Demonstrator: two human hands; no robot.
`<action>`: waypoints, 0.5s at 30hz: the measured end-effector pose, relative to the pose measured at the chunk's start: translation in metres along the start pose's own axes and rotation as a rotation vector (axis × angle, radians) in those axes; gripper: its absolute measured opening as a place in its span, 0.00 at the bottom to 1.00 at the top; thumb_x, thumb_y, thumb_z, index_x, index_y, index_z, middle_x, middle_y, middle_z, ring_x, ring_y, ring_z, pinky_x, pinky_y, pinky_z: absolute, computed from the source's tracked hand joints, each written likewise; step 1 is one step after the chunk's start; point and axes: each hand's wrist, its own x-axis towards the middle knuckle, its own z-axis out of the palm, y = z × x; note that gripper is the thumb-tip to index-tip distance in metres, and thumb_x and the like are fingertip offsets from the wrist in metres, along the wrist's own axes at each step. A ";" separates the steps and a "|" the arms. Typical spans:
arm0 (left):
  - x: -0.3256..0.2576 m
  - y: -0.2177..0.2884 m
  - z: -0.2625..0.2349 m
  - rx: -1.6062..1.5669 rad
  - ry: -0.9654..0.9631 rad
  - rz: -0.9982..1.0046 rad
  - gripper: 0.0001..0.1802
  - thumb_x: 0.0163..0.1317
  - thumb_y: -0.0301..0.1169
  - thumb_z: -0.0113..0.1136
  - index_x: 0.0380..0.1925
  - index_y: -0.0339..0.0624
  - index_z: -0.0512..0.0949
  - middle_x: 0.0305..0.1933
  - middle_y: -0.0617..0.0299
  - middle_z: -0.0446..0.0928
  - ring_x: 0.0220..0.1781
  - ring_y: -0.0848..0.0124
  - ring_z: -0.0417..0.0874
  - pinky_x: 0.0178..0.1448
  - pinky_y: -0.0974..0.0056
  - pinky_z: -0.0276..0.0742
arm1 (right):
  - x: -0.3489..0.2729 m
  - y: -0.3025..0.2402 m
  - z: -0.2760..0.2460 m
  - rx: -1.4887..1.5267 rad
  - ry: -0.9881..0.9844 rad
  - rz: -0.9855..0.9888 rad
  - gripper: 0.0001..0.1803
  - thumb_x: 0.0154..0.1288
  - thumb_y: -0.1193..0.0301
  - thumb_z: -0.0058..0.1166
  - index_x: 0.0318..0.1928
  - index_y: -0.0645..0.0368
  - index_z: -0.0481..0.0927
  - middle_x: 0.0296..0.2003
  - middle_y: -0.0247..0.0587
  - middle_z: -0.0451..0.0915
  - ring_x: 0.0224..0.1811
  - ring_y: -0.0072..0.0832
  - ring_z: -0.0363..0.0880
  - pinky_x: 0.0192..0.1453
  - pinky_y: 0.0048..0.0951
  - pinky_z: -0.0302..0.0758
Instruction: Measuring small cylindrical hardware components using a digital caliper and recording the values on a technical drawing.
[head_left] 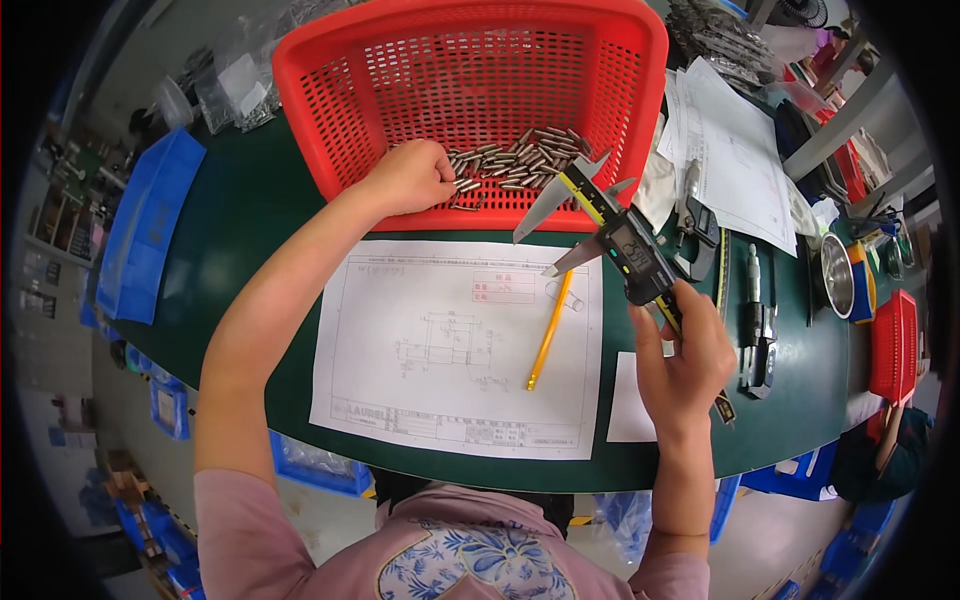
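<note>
My left hand [410, 176] reaches into a red plastic basket [340, 80] and closes on small metal pins from the pile [520, 160] at its near edge. My right hand [685, 350] holds a digital caliper [600, 215] by its body, jaws apart and pointing left, above the right edge of a technical drawing sheet [450, 350]. A yellow pencil [549, 330] lies on that sheet.
A second caliper [697, 222], a micrometer [755, 320] and paper sheets [735, 160] lie to the right on the green table [240, 210]. A metal bowl [838, 275] and small red bin [893, 345] stand far right. Blue bins [140, 230] sit left.
</note>
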 end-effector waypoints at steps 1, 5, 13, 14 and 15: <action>0.001 -0.002 -0.002 -0.026 -0.040 0.011 0.06 0.45 0.28 0.60 0.22 0.36 0.78 0.24 0.54 0.78 0.30 0.64 0.80 0.36 0.61 0.74 | -0.001 0.000 0.000 -0.001 0.002 -0.003 0.16 0.46 0.74 0.64 0.37 0.63 0.75 0.20 0.36 0.72 0.15 0.22 0.67 0.17 0.21 0.64; -0.003 -0.016 0.001 -0.208 0.003 0.049 0.07 0.48 0.28 0.59 0.24 0.34 0.77 0.26 0.56 0.77 0.28 0.67 0.78 0.35 0.64 0.74 | -0.003 -0.001 0.002 0.005 0.000 0.015 0.17 0.45 0.74 0.64 0.37 0.63 0.76 0.20 0.36 0.73 0.15 0.22 0.68 0.17 0.21 0.64; -0.075 0.014 0.009 -1.074 -0.147 -0.091 0.07 0.52 0.24 0.59 0.31 0.39 0.72 0.28 0.68 0.72 0.26 0.83 0.67 0.30 0.76 0.65 | -0.008 0.001 0.005 -0.010 -0.022 -0.003 0.17 0.45 0.73 0.64 0.37 0.63 0.76 0.20 0.36 0.73 0.14 0.22 0.68 0.16 0.21 0.63; -0.089 0.017 0.014 -1.154 -0.161 -0.087 0.08 0.51 0.23 0.59 0.32 0.40 0.72 0.27 0.69 0.71 0.26 0.85 0.66 0.29 0.77 0.63 | -0.008 -0.002 0.006 0.019 -0.043 -0.026 0.18 0.45 0.74 0.64 0.38 0.63 0.76 0.20 0.36 0.72 0.14 0.23 0.68 0.16 0.22 0.63; -0.101 0.021 0.019 -1.176 -0.145 -0.077 0.08 0.51 0.22 0.59 0.31 0.40 0.72 0.28 0.70 0.71 0.25 0.85 0.66 0.29 0.77 0.63 | -0.007 -0.004 0.006 0.043 -0.066 -0.050 0.18 0.44 0.74 0.64 0.39 0.63 0.76 0.20 0.36 0.72 0.14 0.23 0.68 0.16 0.22 0.63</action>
